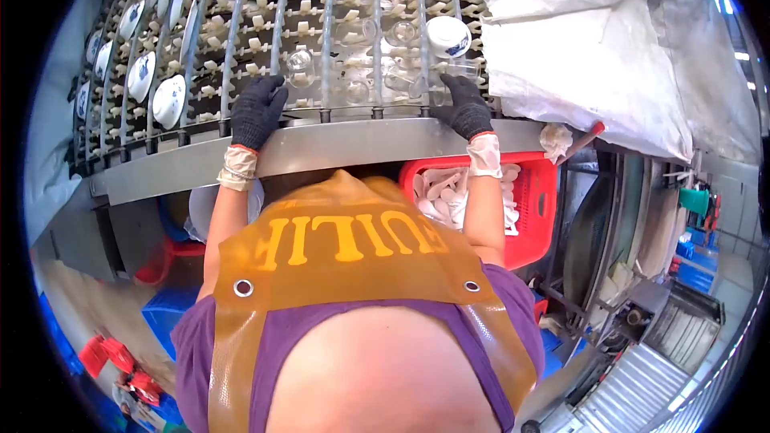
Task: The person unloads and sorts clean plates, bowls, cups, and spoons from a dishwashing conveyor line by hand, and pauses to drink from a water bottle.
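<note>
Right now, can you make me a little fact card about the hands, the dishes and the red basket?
left hand: dark glove, at the metal edge
right hand: dark glove, fingers near the white bowl
between the hands: clear glassware on the pegged rack
far left: white dishes with blue patterns, tilted in the rack
red basket: below the right hand, holding white spoons
apron: brown, yellow letters

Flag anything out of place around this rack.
A crumpled pale wad is by the red-tipped rod, right of the rack; it isn't dishware. The clear glassware also looks jumbled, unlike the dishes leaning in rows at left.
</note>
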The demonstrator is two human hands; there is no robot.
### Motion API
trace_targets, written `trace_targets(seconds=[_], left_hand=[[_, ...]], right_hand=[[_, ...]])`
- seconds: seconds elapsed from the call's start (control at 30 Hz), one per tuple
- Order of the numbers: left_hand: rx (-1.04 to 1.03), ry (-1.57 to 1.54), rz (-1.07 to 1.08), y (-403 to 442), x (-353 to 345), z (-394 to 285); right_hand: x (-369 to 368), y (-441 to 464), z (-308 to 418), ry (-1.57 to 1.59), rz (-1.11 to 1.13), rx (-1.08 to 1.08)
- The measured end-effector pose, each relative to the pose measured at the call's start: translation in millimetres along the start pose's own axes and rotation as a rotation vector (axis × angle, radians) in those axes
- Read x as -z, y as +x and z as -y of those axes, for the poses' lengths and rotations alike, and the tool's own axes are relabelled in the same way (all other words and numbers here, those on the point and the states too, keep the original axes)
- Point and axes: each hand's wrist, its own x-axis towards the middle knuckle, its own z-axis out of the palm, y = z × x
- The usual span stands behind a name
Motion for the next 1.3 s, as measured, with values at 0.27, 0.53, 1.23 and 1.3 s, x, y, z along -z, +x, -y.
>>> trace_targets(seconds=[0.27,0.53,1.23,1.3], left_hand=[[0.04,-0.135,-0.133,-5,-1,-19],[-0.163,-0.171,-0.175,-2,-12,-20],[-0.009,-0.264,-0.052,5,-34,-40],[-0.032,-0.263,-0.076,3,-37,-41]], right_hand=[[45,47,80,0.266,0.233,-0.057],[-5,94,110,0.398,-0.143,0.113],[-52,35,-23,0.335,-0.23,-0.022],[-52,31,-21,0.409,-0.243,-0.029]])
